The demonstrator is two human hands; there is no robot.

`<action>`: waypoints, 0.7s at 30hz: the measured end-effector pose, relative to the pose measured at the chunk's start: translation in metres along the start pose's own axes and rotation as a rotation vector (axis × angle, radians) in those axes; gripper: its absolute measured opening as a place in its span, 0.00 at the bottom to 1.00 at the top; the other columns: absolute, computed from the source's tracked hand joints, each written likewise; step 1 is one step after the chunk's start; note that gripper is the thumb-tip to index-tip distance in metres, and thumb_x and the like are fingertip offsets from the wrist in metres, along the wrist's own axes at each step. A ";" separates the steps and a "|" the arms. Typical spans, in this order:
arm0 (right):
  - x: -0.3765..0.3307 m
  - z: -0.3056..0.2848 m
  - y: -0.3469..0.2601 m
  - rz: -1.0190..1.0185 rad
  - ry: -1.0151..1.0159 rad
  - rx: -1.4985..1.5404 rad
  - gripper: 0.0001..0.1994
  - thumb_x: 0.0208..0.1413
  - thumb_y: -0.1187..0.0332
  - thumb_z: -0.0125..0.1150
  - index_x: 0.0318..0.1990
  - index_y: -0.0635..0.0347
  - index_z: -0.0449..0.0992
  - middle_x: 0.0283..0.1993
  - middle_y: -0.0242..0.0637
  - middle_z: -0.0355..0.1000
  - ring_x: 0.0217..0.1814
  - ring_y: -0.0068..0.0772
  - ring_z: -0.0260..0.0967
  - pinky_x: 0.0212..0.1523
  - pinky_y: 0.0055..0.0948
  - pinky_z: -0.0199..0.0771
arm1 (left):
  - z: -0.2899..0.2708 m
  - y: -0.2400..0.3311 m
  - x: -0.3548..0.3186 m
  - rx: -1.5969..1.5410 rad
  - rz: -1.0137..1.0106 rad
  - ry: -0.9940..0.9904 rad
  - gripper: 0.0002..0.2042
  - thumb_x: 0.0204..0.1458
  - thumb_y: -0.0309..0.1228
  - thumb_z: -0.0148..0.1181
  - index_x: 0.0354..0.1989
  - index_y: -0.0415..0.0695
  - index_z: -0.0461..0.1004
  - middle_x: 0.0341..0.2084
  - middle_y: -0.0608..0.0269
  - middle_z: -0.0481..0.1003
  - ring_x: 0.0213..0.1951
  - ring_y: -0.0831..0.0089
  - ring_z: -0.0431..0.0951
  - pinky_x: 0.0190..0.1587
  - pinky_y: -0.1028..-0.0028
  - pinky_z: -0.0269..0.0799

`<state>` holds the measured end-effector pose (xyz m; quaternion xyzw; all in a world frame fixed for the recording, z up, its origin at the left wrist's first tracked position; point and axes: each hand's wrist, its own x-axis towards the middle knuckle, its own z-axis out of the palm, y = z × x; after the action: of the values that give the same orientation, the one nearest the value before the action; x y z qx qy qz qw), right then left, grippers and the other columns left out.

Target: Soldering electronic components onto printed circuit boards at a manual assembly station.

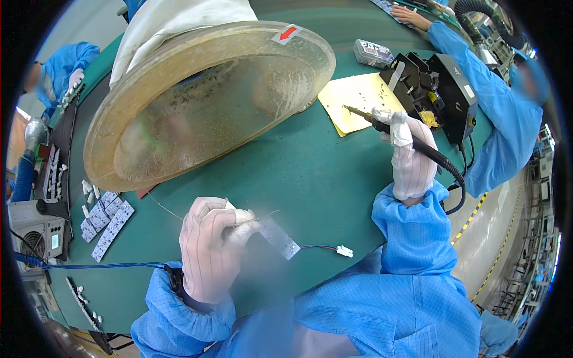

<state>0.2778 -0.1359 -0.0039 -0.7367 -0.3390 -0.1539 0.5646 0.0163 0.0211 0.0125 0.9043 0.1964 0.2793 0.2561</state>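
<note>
My right hand, in a striped glove with white wrapping on the fingers, is closed round the handle of a soldering iron. The iron's tip is over a yellow sheet strewn with dark bits. Lower left, my gloved left hand is closed, its wrapped fingertips pinching a thin solder wire that trails out behind the hand. Right beside those fingertips lies a small white circuit board. Thin red and blue leads run from it to a white connector. A hazy patch blurs the area below the board.
A large round transparent hood with a stained rim stands at the back left. White circuit boards lie left. A black soldering stand and a clear plastic box stand back right. Co-workers in blue sit at left and right.
</note>
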 end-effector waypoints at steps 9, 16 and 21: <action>0.000 0.000 0.004 -0.026 -0.013 -0.015 0.10 0.60 0.63 0.60 0.38 0.61 0.80 0.24 0.35 0.72 0.28 0.28 0.68 0.32 0.28 0.66 | 0.000 0.000 0.000 0.004 0.003 -0.006 0.11 0.38 0.28 0.71 0.29 0.44 0.76 0.29 0.60 0.73 0.38 0.59 0.74 0.42 0.65 0.67; 0.001 -0.001 0.004 -0.052 -0.066 -0.081 0.07 0.58 0.67 0.61 0.36 0.62 0.79 0.26 0.35 0.73 0.28 0.31 0.69 0.33 0.31 0.67 | 0.002 -0.002 0.001 0.004 0.008 -0.005 0.11 0.38 0.28 0.71 0.30 0.44 0.76 0.29 0.60 0.73 0.38 0.59 0.74 0.43 0.64 0.68; 0.002 -0.003 0.003 -0.188 -0.098 -0.263 0.06 0.57 0.69 0.61 0.34 0.62 0.78 0.26 0.38 0.73 0.29 0.38 0.69 0.36 0.34 0.68 | 0.001 -0.001 0.000 -0.010 0.015 -0.019 0.10 0.38 0.28 0.70 0.30 0.44 0.76 0.29 0.60 0.73 0.39 0.58 0.74 0.43 0.64 0.68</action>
<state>0.2821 -0.1382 -0.0039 -0.7760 -0.4104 -0.2130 0.4290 0.0170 0.0219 0.0111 0.9072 0.1859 0.2735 0.2602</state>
